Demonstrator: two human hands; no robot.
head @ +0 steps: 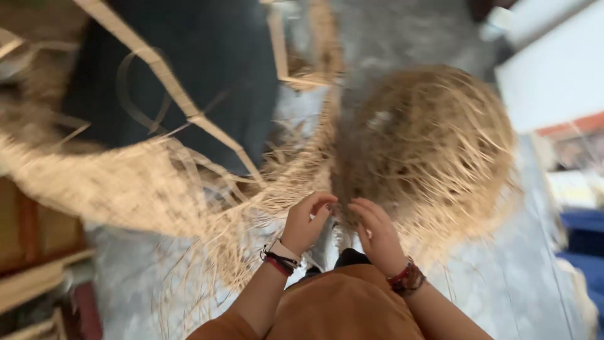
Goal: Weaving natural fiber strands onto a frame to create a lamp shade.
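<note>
A large shaggy dome of pale straw fibres (434, 138) hangs in front of me, with loose strands sticking out all over. A long fringe of the same straw (113, 182) sweeps off to the left. My left hand (306, 221) and my right hand (376, 234) are raised side by side at the dome's lower edge. The fingers of both pinch into the strands there. Each wrist wears bead and cord bracelets. The view is blurred, so the exact strands gripped cannot be made out.
A dark cloth-covered shape (189, 69) with pale cane strips (170, 82) across it stands behind on the left. Wooden furniture (34, 239) is at the lower left. A white surface (553, 69) and blue items (582, 239) lie at the right. Grey floor (503, 277) is below.
</note>
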